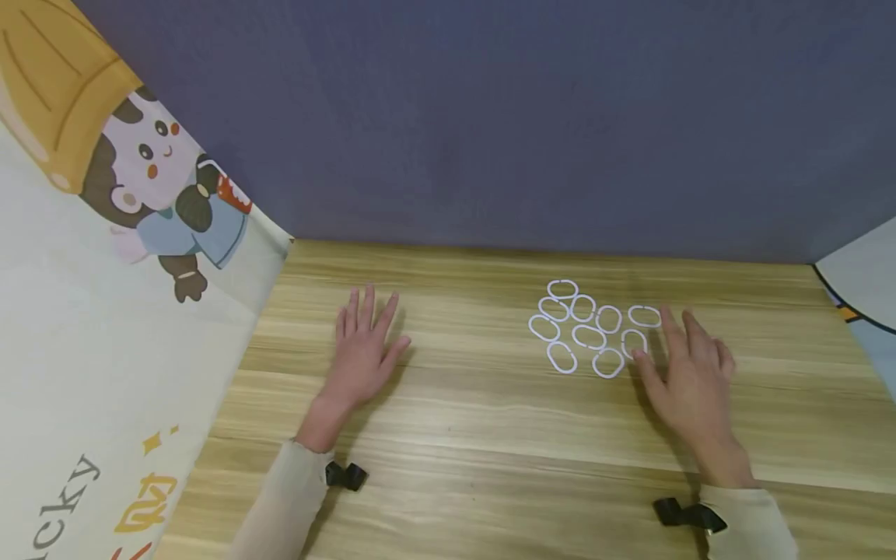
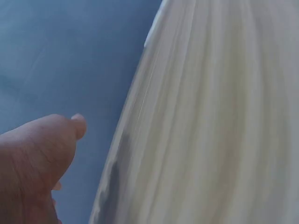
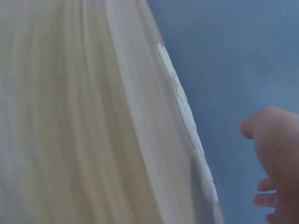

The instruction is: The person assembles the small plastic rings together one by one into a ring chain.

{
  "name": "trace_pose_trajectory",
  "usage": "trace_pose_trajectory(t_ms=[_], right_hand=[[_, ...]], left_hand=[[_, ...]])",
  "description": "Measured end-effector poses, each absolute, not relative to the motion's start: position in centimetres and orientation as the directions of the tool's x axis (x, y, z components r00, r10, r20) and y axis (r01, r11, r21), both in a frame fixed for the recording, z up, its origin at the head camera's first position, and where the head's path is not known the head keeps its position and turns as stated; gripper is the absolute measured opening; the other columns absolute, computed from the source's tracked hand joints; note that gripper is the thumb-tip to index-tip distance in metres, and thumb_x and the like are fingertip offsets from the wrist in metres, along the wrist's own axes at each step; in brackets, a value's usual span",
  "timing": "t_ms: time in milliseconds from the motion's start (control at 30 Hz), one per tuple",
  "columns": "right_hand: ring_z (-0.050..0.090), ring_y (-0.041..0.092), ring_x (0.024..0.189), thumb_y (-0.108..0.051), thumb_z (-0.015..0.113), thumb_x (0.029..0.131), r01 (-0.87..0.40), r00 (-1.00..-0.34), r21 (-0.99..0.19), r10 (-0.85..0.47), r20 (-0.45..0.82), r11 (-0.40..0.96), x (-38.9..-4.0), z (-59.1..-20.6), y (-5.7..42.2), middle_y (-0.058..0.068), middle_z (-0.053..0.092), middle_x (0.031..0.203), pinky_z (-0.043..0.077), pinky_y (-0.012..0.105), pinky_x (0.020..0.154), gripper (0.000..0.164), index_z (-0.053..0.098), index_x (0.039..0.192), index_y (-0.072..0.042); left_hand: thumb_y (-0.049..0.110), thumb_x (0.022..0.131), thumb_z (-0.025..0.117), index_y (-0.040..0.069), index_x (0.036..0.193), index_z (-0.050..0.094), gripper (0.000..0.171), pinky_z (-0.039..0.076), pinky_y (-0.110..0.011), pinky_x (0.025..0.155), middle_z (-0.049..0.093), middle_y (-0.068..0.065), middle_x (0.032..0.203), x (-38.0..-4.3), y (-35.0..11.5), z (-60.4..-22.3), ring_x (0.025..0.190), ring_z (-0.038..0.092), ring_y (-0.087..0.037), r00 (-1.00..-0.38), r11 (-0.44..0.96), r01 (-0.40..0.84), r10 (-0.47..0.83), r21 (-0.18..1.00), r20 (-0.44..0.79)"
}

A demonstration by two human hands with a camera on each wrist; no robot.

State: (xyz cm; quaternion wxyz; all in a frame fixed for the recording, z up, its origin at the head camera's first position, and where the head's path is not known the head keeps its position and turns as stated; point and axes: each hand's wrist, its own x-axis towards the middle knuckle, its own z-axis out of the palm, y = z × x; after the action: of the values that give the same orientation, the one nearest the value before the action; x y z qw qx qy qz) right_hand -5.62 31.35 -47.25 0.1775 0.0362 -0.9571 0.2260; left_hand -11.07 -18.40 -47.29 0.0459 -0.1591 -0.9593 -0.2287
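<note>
Backdrop: dark blue-grey panel [image 1: 490, 124] behind the far edge of the wood-grain table [image 1: 448, 435]; pale printed wall [image 1: 63, 327] along the left edge.
Rings' place: ten white oval rings [image 1: 595, 328] in a loose cluster, a little in from the far edge and just right of its middle.
Long axes: mixed. The topmost ring [image 1: 562, 281] lies roughly parallel to the far edge, as does the rightmost ring [image 1: 644, 326], slightly tilted; several on the left side slant, right ends toward the near side; the thumb-side ring [image 1: 623, 343] points more from near to far.
Left hand [image 1: 365, 359]: fingers spread and straight, toward the far edge, near the left edge, well apart from the rings.
Right hand [image 1: 693, 389]: fingers loosely extended beside the cluster; index tip at the rightmost ring's end, thumb tip over the lower part of the thumb-side ring. Contact: cannot tell.
Between hands: wide apart, the cluster between them.
Cut off: near edge of the table, both sleeves [image 1: 280, 505], the wall lettering [image 1: 66, 505].
Hard to make out: most gaps in the rings; from the right wrist, they flatten into one pale strip; from the left wrist, a white sliver [image 2: 154, 23] too small to identify.
</note>
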Motion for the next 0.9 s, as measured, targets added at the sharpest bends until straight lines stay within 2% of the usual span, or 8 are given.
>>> trace_pose_trajectory(t_ms=[100,233,367,433,500,633,767,900], right_hand=[[0.044,0.065,0.142,-0.028,0.072,0.105,-0.145,-0.911,-0.476,0.071,0.406,0.867,-5.7,-47.6,30.7,0.04,0.045,0.161,0.023,0.08,0.119,0.071,0.046,0.166,-0.006],[0.054,0.062,0.13,-0.012,0.078,0.096,-0.158,-0.855,-0.561,0.172,0.489,0.813,-5.9,-48.4,29.8,0.038,0.059,0.144,0.037,0.076,0.108,0.055,0.064,0.147,0.003],[0.063,0.041,0.105,0.0,0.083,0.091,-0.173,-0.804,-0.609,0.247,0.542,0.774,-5.9,-49.2,29.3,0.034,0.066,0.124,0.048,0.038,0.095,0.04,0.074,0.129,0.006],[0.062,0.022,0.093,0.003,0.085,0.09,-0.176,-0.792,-0.617,0.262,0.551,0.767,-5.9,-49.5,29.4,0.03,0.069,0.114,0.042,0.019,0.086,0.035,0.077,0.124,0.006],[0.055,0.004,0.083,0.005,0.086,0.088,-0.177,-0.785,-0.624,0.273,0.556,0.762,-6.0,-49.8,29.4,0.024,0.07,0.103,0.036,0.01,0.076,0.031,0.08,0.119,0.004],[0.047,-0.013,0.072,0.005,0.089,0.087,-0.188,-0.787,-0.635,0.273,0.554,0.749,-6.3,-50.1,29.4,0.016,0.071,0.089,0.033,0.006,0.068,0.023,0.082,0.109,0.002],[0.048,-0.014,0.068,0.004,0.09,0.087,-0.201,-0.804,-0.662,0.265,0.532,0.722,-6.5,-50.3,29.3,0.014,0.074,0.086,0.035,0.004,0.063,0.016,0.084,0.102,0.002],[0.052,-0.014,0.066,0.004,0.09,0.088,-0.201,-0.834,-0.688,0.247,0.494,0.697,-6.3,-50.4,29.1,0.012,0.077,0.084,0.038,0.003,0.061,0.01,0.085,0.095,0.0]], left_hand=[[0.041,0.114,0.058,0.008,0.173,0.035,0.071,0.006,-0.074,0.132,0.011,-0.032,0.181,-11.0,-17.7,-47.4,0.166,0.001,-0.057,-0.945,0.827,0.326,0.278,0.458,0.172],[0.039,0.114,0.06,0.005,0.169,0.043,0.067,0.011,-0.073,0.132,0.019,-0.033,0.179,-10.7,-16.5,-47.7,0.166,0.007,-0.057,-0.946,0.796,0.324,0.273,0.512,0.175],[0.034,0.112,0.066,0.003,0.163,0.05,0.062,0.018,-0.072,0.131,0.031,-0.032,0.175,-10.4,-15.0,-48.0,0.165,0.017,-0.056,-0.945,0.762,0.328,0.266,0.559,0.192],[0.03,0.11,0.07,0.002,0.158,0.056,0.058,0.023,-0.072,0.13,0.038,-0.03,0.172,-10.3,-14.2,-48.3,0.163,0.025,-0.055,-0.943,0.746,0.332,0.258,0.577,0.208],[0.026,0.107,0.074,0.001,0.15,0.063,0.051,0.029,-0.071,0.128,0.047,-0.028,0.167,-10.3,-13.4,-48.6,0.159,0.034,-0.053,-0.938,0.737,0.344,0.247,0.582,0.241],[0.018,0.101,0.082,0.0,0.13,0.075,0.035,0.038,-0.069,0.121,0.061,-0.024,0.152,-10.4,-11.7,-48.9,0.146,0.048,-0.049,-0.92,0.698,0.383,0.225,0.605,0.321],[0.015,0.098,0.086,0.003,0.117,0.08,0.024,0.045,-0.061,0.112,0.07,-0.019,0.135,-10.5,-9.9,-48.9,0.13,0.056,-0.043,-0.895,0.67,0.432,0.236,0.603,0.378],[0.015,0.097,0.086,0.007,0.113,0.083,0.017,0.05,-0.051,0.102,0.074,-0.012,0.121,-10.4,-8.2,-49.0,0.116,0.06,-0.035,-0.872,0.655,0.483,0.297,0.581,0.39]])
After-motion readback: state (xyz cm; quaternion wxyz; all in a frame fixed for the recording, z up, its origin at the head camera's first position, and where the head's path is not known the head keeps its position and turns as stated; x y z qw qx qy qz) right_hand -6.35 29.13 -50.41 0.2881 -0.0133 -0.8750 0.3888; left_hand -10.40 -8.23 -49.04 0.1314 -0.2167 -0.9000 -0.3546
